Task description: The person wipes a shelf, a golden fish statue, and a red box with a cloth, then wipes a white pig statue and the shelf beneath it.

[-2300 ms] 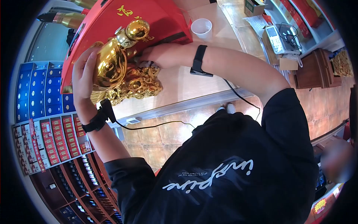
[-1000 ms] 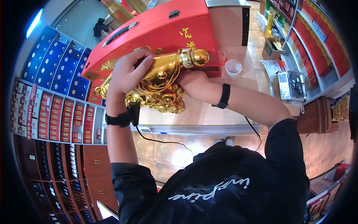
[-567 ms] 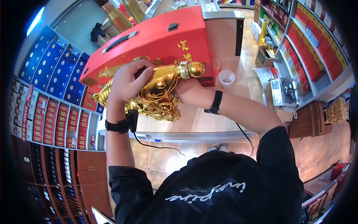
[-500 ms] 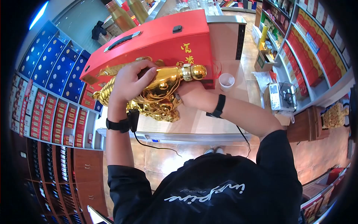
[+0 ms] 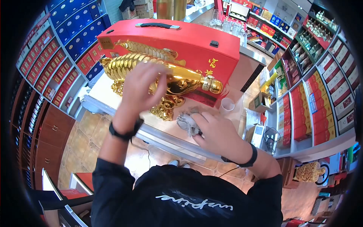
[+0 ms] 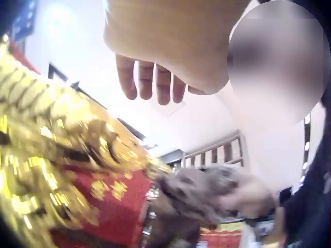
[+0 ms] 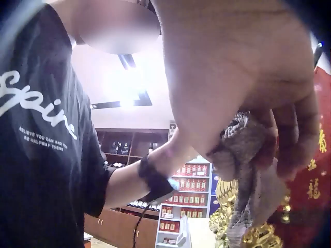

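Note:
A shiny gold fish-shaped ornament, with a bottle-like neck and a round ball end, lies across an ornate gold base on the counter. Above its middle is my left hand, blurred in the head view; the left wrist view shows its fingers extended and holding nothing. My right hand grips a crumpled grey cloth in front of the ornament's neck, apart from it. In the right wrist view the cloth hangs bunched between thumb and fingers.
A large red case with a black handle stands right behind the ornament. A white plastic cup stands to the right of the neck. Shelves of boxed goods line both sides, and glasses stand farther back.
My left hand has lifted off the ornament. My right hand has come out from beside the neck towards me, bringing the grey cloth into view. The head view has turned to the right.

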The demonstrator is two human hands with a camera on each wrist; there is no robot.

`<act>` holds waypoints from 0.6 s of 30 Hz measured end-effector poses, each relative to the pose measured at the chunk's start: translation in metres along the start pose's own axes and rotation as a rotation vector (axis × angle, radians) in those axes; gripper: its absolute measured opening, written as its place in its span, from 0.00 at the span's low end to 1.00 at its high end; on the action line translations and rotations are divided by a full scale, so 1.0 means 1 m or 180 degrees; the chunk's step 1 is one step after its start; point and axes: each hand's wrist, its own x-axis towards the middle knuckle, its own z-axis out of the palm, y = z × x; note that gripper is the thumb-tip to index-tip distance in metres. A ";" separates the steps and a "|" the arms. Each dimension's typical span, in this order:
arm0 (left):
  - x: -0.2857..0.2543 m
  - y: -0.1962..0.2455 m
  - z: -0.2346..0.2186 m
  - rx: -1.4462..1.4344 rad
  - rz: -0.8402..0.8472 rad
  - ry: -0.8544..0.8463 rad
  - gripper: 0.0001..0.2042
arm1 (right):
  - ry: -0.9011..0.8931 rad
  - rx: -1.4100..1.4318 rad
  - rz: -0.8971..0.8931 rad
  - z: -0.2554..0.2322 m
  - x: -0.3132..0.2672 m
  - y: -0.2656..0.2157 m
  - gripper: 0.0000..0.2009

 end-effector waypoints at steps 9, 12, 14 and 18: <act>-0.139 0.077 0.000 -0.2528 -0.1822 -0.1081 0.33 | -0.0850 0.0521 -0.0431 -0.024 0.017 -0.045 0.29; -0.165 0.057 -0.009 -0.3067 -0.2330 -0.0764 0.25 | -0.1284 0.0848 -0.0070 -0.012 0.046 -0.062 0.28; -0.169 0.042 -0.020 -0.3153 -0.2492 -0.0455 0.22 | -0.1140 0.0757 -0.0179 -0.018 0.069 -0.075 0.27; -0.181 0.004 -0.039 -0.3289 -0.3031 0.0144 0.18 | -0.0396 -0.0144 -0.0387 -0.023 0.124 -0.086 0.27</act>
